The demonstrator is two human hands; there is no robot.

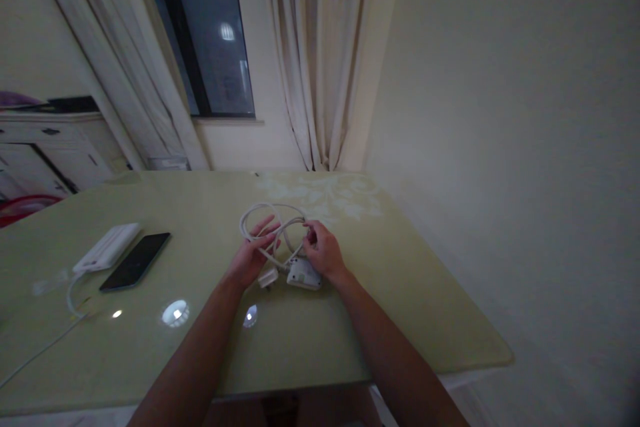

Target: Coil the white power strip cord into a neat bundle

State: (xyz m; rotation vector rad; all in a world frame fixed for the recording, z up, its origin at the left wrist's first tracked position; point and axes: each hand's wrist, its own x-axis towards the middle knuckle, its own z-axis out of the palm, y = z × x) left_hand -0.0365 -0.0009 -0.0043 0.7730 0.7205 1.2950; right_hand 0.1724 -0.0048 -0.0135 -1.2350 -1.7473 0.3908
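Observation:
A white power cord [243,221] lies in loose loops between my hands, held a little over the table. My left hand [250,257] has its fingers spread through the loops, and the cord rests across its thumb and fingers. On the other side, my right hand [323,250] pinches the gathered strands with thumb and fingertips. Just below the loops is a small white power strip [304,274], close to my right wrist. A white plug [268,277] sits left of the strip, near the heel of my left hand.
On the left of the glossy green table [400,320] lie a black phone [136,261] and a white power bank [107,247] with a white cable [43,350]. A wall [525,180] runs along the right side. Curtains [320,60] and a window stand behind.

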